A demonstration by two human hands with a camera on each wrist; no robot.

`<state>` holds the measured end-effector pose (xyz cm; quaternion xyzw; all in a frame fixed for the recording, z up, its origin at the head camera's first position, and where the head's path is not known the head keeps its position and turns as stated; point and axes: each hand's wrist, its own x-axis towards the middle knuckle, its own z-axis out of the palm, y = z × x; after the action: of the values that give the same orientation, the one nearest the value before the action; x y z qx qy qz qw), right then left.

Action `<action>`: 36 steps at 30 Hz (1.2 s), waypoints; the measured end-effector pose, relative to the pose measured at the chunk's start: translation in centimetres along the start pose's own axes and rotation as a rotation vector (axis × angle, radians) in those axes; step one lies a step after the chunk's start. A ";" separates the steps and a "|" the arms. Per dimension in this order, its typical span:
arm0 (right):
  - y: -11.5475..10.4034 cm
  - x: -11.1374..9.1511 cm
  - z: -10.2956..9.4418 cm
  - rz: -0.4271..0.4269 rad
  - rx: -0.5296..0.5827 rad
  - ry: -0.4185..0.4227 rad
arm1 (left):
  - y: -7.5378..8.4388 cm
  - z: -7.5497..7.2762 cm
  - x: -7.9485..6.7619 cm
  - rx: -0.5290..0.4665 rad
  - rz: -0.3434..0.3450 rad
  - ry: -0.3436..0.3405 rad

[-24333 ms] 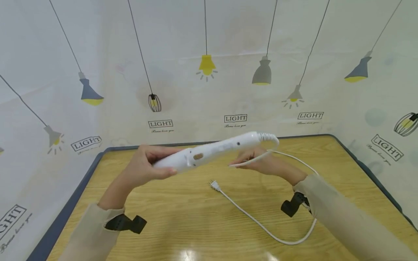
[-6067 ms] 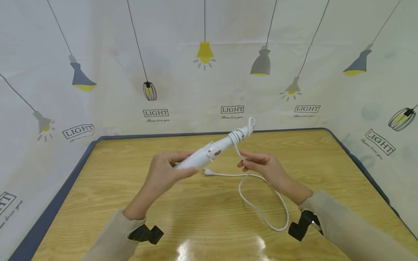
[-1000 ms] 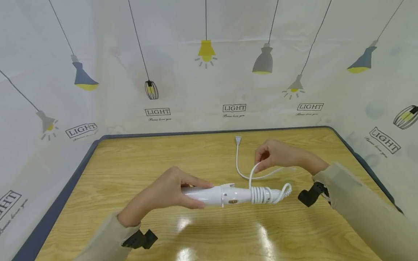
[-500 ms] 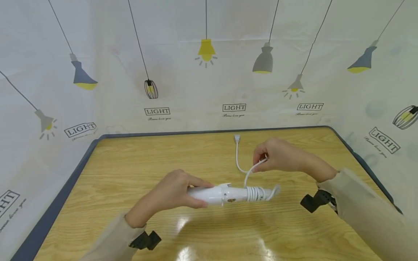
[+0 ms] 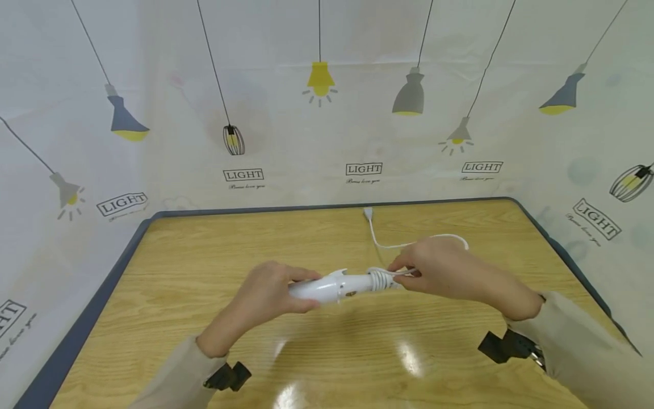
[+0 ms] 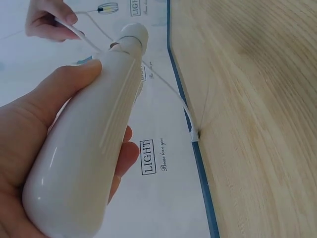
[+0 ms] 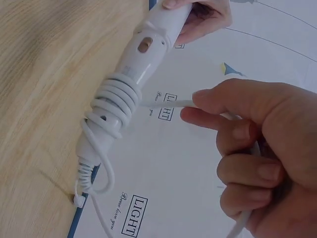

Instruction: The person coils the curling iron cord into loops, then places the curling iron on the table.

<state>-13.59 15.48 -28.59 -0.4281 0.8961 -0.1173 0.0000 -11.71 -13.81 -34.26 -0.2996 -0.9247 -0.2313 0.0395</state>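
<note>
My left hand [image 5: 265,292] grips the thick, smooth end of a white wand-shaped electric appliance [image 5: 318,288], held above the table. A small brown switch [image 7: 145,44] sits midway along its body. White power cord [image 7: 116,99] is wound in several snug turns round the narrower end, beside a ribbed strain relief [image 7: 85,174]. My right hand [image 5: 441,270] pinches the cord between thumb and index finger, close to the coils in the head view. Its other fingers curl round the trailing length in the right wrist view. The cord's white plug [image 5: 368,213] is near the table's far edge.
A wood-grain table [image 5: 204,244] with a dark blue border lies below. Loose cord [image 5: 449,234] trails behind the right hand toward the plug. A pale backdrop [image 5: 286,130] printed with lamps rises behind and at both sides. Black cameras [image 5: 227,376] are strapped to both wrists.
From unwound at first, the cord has come to circle the appliance's narrow end several times. Over the last second the right hand has come down to the coils, and the appliance has moved up and left.
</note>
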 end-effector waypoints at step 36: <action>0.4 -1.0 7.1 0.172 0.925 0.149 | -0.8 -0.6 0.4 -0.134 -0.196 0.351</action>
<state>-12.57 14.99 -35.66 -0.2977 0.7796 -0.5339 0.1360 -12.57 -14.42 -33.94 -0.1655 -0.9109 -0.3436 0.1573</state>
